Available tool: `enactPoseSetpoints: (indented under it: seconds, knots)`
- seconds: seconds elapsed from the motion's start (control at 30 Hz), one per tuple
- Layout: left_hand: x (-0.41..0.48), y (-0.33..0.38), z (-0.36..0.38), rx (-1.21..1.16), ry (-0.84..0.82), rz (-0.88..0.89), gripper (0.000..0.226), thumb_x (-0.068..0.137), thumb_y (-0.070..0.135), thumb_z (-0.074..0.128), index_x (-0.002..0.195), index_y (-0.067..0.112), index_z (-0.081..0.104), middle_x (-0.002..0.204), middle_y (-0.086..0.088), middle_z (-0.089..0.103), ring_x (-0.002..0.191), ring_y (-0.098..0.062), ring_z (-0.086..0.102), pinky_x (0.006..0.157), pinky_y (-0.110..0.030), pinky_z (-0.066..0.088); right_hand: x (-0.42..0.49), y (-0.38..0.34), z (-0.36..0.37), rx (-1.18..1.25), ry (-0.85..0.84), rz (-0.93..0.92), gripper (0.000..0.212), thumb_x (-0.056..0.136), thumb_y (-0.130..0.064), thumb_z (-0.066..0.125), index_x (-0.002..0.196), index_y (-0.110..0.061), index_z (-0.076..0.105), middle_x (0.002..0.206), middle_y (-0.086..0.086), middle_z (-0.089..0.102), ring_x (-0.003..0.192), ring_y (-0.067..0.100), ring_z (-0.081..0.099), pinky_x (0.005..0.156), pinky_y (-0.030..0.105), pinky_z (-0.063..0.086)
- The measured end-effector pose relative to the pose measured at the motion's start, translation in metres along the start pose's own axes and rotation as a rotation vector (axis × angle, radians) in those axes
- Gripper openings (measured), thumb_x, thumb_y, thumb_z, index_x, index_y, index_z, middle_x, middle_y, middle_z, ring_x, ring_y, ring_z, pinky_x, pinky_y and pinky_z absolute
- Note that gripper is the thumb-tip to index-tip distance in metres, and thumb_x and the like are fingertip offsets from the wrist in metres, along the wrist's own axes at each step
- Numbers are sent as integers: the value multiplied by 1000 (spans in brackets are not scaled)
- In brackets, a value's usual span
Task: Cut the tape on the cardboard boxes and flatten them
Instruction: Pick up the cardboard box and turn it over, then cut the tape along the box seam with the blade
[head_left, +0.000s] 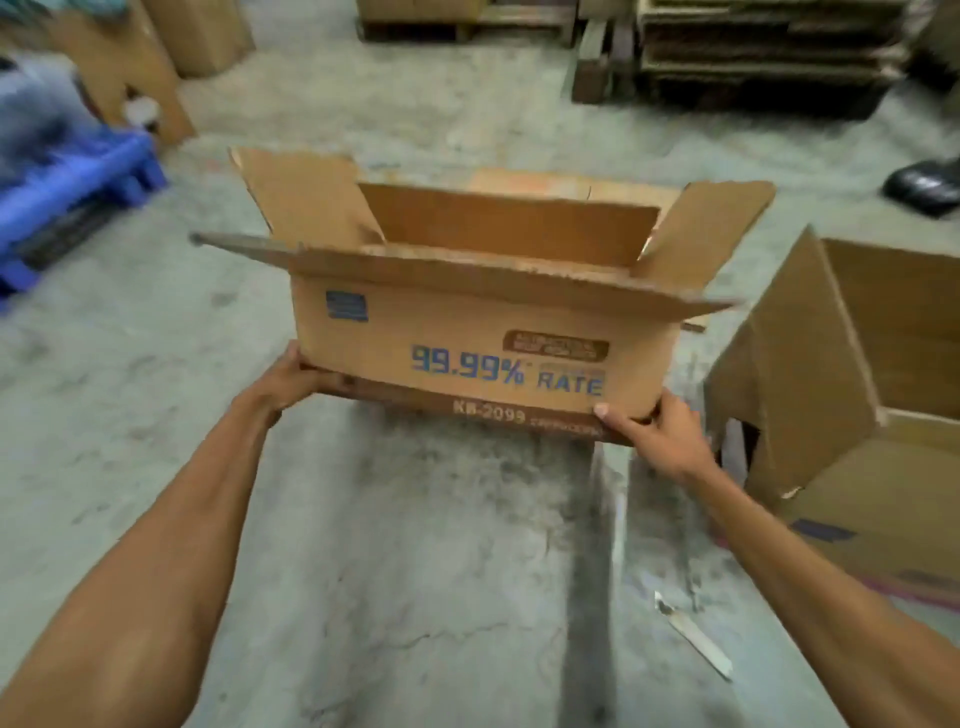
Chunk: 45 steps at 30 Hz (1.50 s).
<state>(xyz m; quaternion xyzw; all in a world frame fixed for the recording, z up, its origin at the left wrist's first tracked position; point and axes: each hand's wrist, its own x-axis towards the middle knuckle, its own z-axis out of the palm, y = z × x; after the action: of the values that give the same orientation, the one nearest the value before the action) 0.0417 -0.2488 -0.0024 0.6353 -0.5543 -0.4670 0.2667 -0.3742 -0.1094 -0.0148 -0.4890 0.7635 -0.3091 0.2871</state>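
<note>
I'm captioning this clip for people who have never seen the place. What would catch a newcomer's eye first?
First, the open brown cardboard box printed "99.99% RATE", held at centre with its top flaps spread, the left hand and right hand each with a grip on a bottom corner. Next, the bright blue plastic pallet at far left, and a second open brown cardboard box on the grey concrete floor at right.
</note>
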Motion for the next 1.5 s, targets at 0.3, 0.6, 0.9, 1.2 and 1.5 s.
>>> enactPoseSetpoints:
  seconds: [0.3, 0.6, 0.9, 1.2, 1.5]
  knots:
    - [-41, 146, -60, -173, 182, 374, 54, 71, 45, 76, 119, 23, 67, 116, 6, 70, 121, -22, 59, 91, -30, 43, -4, -103, -108, 323, 209, -189, 95, 80, -54, 73, 157, -26, 25, 146, -3, 50, 129, 9, 48, 99, 13, 41]
    - [-45, 206, -70, 575, -31, 9, 101, 69, 43, 85, 153, 31, 30, 154, 2, 40, 140, -26, 38, 113, -50, 35, 17, -128, -119, 123, 98, -148, 76, 85, -41, 74, 151, -30, 38, 152, 5, 44, 134, 21, 47, 97, 25, 38]
    - [0, 112, -28, 588, 192, 76, 89, 81, 58, 70, 151, 14, 38, 154, -15, 40, 139, -34, 40, 113, -44, 34, 46, -70, -68, -25, 189, -107, 57, 88, -47, 67, 139, -22, 57, 148, 5, 51, 139, 31, 43, 115, 41, 33]
    - [7, 103, 24, 914, 375, -67, 68, 98, 61, 17, 158, 29, 12, 158, -31, 13, 146, -46, 12, 115, -59, 13, 83, -71, -54, -138, 234, -148, 55, 92, -45, 61, 140, -17, 57, 142, 13, 57, 136, 39, 43, 110, 43, 36]
    - [-35, 153, 186, 1019, 92, 413, 62, 98, 58, 12, 157, 39, 5, 165, -14, -5, 150, -39, -11, 119, -59, -6, 73, -80, -46, -106, 118, -153, 61, 96, -48, 37, 142, -9, 50, 139, 17, 57, 133, 42, 43, 106, 44, 36]
